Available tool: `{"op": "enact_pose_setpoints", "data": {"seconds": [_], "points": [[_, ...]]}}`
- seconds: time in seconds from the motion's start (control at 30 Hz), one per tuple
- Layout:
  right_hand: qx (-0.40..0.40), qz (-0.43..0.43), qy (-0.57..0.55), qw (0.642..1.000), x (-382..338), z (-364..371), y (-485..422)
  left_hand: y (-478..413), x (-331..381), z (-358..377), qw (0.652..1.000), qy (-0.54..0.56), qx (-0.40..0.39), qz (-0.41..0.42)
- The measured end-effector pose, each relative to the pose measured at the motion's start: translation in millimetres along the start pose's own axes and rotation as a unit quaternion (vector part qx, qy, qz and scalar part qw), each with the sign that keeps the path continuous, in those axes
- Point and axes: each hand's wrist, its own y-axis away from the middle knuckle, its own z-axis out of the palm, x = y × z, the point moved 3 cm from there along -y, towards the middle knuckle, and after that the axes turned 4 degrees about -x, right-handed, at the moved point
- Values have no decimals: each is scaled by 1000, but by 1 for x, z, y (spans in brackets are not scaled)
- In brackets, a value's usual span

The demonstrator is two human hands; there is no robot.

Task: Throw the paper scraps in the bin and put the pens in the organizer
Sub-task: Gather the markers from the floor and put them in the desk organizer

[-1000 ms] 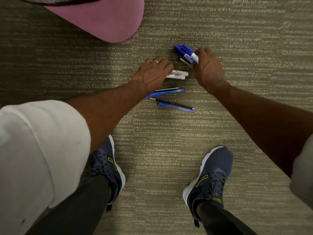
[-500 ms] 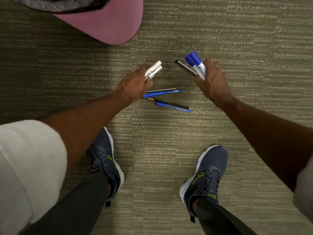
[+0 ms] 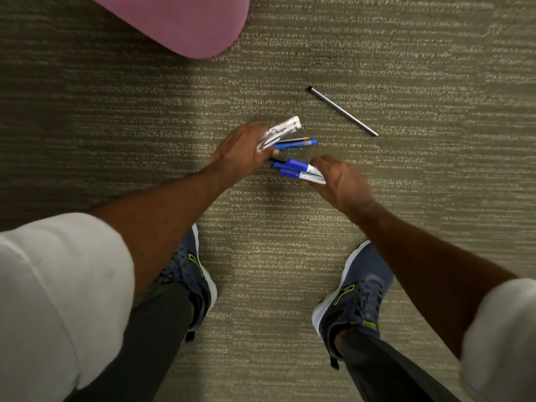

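A pink seat (image 3: pixel 185 21) overhangs the carpeted floor (image 3: pixel 406 198) at its far edge; the left hand (image 3: pixel 240 152) is clenched around white markers (image 3: pixel 280 132); the right hand (image 3: pixel 339 181) grips blue-capped markers (image 3: pixel 301 171); two pens (image 3: pixel 295 143) lie between the hands; a thin dark pen (image 3: pixel 343 111) lies farther right, well apart.

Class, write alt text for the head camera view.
Seen from above, a left hand holds white markers and a right hand holds blue-capped markers over carpet; a dark pen lies apart.
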Motion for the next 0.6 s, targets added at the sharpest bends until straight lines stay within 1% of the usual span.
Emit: {"op": "enact_pose_setpoints", "data": {"seconds": [0.07, 0.13, 0.23, 0.3, 0.37, 0.43, 0.53, 0.6], "points": [[52, 51, -12, 997, 7, -7, -1, -2, -1, 1, 1000, 2, 11, 1], [121, 118, -34, 985, 16, -21, -7, -4, -1, 2, 1000, 4, 23, -1], [165, 161, -28, 973, 30, -43, -23, -10, 1, 5, 999, -3, 36, 1], [162, 174, -33, 971, 37, -53, -35, -12, 3, 7, 999, -21, 24, 11], [137, 185, -41, 972, 42, -55, -42, -14, 5, 11, 999, -37, 7, 24], [120, 188, -30, 974, 46, -55, -45, -15, 8, 13, 999, -32, 6, 25], [100, 173, -4, 980, 46, -50, -43, -17, 10, 11, 1000, -23, 13, 4], [98, 166, -15, 981, 47, -46, -38, -20, 11, 7, 999, -27, 3, -18]]}}
